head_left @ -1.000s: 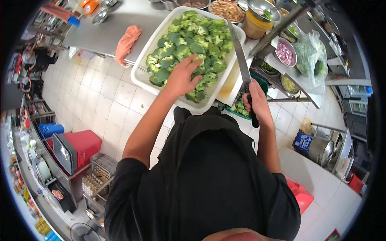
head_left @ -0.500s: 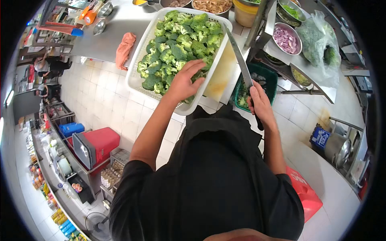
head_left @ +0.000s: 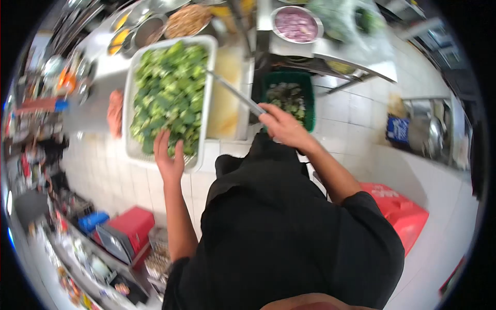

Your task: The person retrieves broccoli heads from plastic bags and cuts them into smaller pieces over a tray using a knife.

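Cut broccoli florets [head_left: 170, 93] fill a white plastic basket [head_left: 204, 147]. My left hand [head_left: 169, 159] is at the basket's near edge, fingers spread over the lowest florets and holding nothing; whether it touches them is unclear. A long-bladed knife [head_left: 236, 93] is gripped in my right hand [head_left: 283, 125], its handle mostly hidden by the fingers. The blade slants up to the left over a stained, yellowish cutting board [head_left: 226, 111], its tip near the basket's right rim. Motion blurs the picture somewhat.
A green crate [head_left: 310, 106] with dark scraps and broccoli bits sits right of the board. Beyond stand a bowl of chopped purple onion [head_left: 297, 26] and a plastic bag [head_left: 343, 20]. A pink cloth [head_left: 114, 114] lies left of the basket; a red container [head_left: 400, 214] is at right.
My left hand has drawn back from the middle of the florets to the basket's near edge. The knife has swung from steep to more slanted, tip leftward. The whole view has shifted.
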Available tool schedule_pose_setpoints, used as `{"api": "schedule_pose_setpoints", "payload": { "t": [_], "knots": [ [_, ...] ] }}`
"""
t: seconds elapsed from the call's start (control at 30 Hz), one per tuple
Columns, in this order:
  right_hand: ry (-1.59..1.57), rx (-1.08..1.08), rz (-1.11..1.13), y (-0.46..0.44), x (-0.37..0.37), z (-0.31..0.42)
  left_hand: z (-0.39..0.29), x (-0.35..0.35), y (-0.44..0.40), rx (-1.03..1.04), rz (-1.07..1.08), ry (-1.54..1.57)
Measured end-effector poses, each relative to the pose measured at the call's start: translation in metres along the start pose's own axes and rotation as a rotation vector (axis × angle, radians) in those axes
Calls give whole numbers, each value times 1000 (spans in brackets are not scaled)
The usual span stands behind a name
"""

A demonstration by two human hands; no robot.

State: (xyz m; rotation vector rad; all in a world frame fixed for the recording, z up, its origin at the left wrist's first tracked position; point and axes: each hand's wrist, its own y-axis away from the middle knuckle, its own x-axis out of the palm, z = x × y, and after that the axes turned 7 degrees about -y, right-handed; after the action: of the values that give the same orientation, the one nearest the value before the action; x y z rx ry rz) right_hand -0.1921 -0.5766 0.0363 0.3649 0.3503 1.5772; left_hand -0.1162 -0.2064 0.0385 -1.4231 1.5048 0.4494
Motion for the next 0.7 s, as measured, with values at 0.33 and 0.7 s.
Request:
{"api": "schedule_pose_setpoints", "payload": {
  "t": [0.33,0.7],
  "knots": [
    [-27,41,-149,101,12,-32,-45,24,40,49,254,-200],
    [-264,92,-539,198,-5,-98,-53,38,45,50,174,-251]
  ]
}}
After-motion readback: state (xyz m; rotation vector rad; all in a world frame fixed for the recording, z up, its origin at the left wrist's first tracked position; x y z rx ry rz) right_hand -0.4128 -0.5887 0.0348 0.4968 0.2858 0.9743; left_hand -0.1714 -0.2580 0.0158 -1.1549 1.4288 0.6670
